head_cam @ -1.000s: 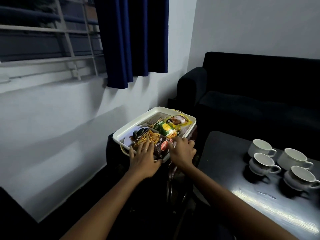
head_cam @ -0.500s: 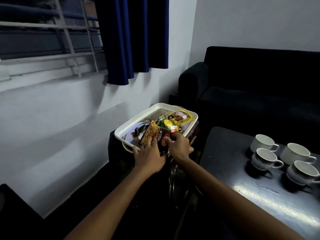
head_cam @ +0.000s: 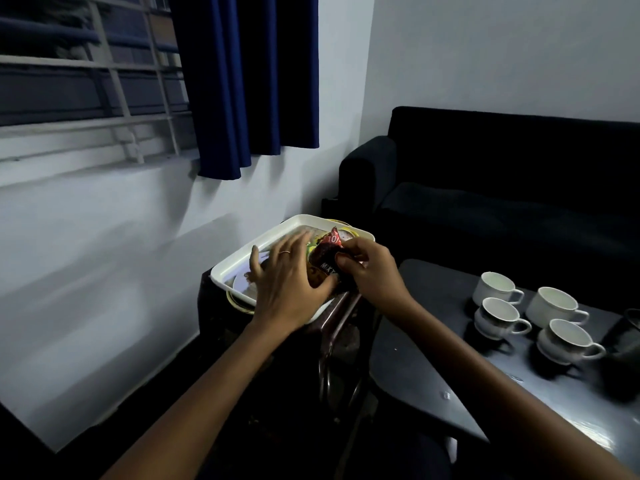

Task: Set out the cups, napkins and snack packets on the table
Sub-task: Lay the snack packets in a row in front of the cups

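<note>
A white tray (head_cam: 242, 256) rests on a dark side stand by the wall, with snack packets in it. My right hand (head_cam: 372, 271) pinches a dark red-and-brown snack packet (head_cam: 325, 252) and holds it upright above the tray. My left hand (head_cam: 287, 282) is spread beside it, thumb against the packet's lower edge, fingers over the tray. A green and yellow packet (head_cam: 313, 241) shows behind my left fingers. Several white cups (head_cam: 498, 287) stand on the dark table (head_cam: 433, 375) at the right. No napkins can be made out.
A dark sofa (head_cam: 502, 188) stands behind the table and tray. A blue curtain (head_cam: 249, 81) hangs by the barred window at the left. A dark object (head_cam: 627, 336) sits at the table's right edge. A gold-rimmed plate (head_cam: 239, 303) pokes out under the tray.
Both hands went from lying flat on the packets to lifting the dark packet upright out of the tray. My right hand now pinches it higher up, and my left fingers have spread.
</note>
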`<action>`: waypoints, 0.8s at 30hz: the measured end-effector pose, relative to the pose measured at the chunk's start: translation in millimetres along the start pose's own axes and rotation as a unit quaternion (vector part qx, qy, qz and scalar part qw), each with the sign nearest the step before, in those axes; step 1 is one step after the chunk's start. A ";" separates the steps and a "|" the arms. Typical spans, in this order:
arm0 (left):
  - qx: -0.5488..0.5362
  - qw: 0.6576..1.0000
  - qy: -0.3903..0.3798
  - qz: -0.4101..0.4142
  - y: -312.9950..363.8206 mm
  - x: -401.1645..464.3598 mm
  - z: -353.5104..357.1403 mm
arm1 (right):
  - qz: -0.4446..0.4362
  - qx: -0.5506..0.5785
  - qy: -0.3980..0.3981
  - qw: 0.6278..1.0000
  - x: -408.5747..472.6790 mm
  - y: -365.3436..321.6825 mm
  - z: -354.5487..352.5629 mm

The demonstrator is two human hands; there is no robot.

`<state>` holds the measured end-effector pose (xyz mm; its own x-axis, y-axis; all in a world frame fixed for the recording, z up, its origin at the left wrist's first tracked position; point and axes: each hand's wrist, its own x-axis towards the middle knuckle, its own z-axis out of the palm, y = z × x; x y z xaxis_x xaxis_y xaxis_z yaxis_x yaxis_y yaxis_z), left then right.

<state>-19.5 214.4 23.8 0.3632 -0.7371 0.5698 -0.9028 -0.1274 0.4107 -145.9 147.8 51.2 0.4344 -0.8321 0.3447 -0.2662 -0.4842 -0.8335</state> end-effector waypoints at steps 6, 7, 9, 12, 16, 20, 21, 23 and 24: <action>-0.229 0.960 -0.143 -0.073 23.1 -7.6 -3.4 | -0.015 -0.030 -0.039 0.999 -23.7 1.0 -43.3; -0.254 0.952 -0.149 -0.077 27.0 -9.5 -3.1 | -0.011 -0.023 -0.044 0.999 -27.7 2.5 -50.6; -0.294 0.939 -0.155 -0.089 35.2 -14.3 -1.9 | -0.013 -0.006 -0.053 0.998 -33.9 5.2 -62.6; -0.328 0.926 -0.153 -0.106 45.8 -21.4 1.4 | -0.019 0.020 -0.060 0.998 -41.1 9.3 -76.8; -0.370 0.904 -0.156 -0.143 51.5 -26.7 3.0 | 0.014 0.099 -0.031 0.995 -47.3 16.4 -82.8; -0.425 0.872 -0.146 -0.194 51.9 -29.4 1.8 | 0.092 0.180 -0.004 0.979 -54.8 23.0 -77.5; -0.440 0.861 -0.145 -0.210 51.5 -29.3 1.1 | 0.117 0.205 -0.014 0.972 -57.2 24.9 -74.1; -0.466 0.842 -0.142 -0.233 51.2 -29.1 -0.3 | 0.168 0.263 -0.041 0.949 -62.5 29.4 -66.0; -0.474 0.836 -0.139 -0.239 50.8 -29.1 -0.6 | 0.185 0.284 -0.057 0.939 -65.4 31.0 -61.8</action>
<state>-75.8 229.8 28.5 0.4431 -0.8953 0.0456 -0.0337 0.0342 0.9988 -235.7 170.5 29.6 0.5011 -0.8647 -0.0346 0.0711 0.0810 -0.9942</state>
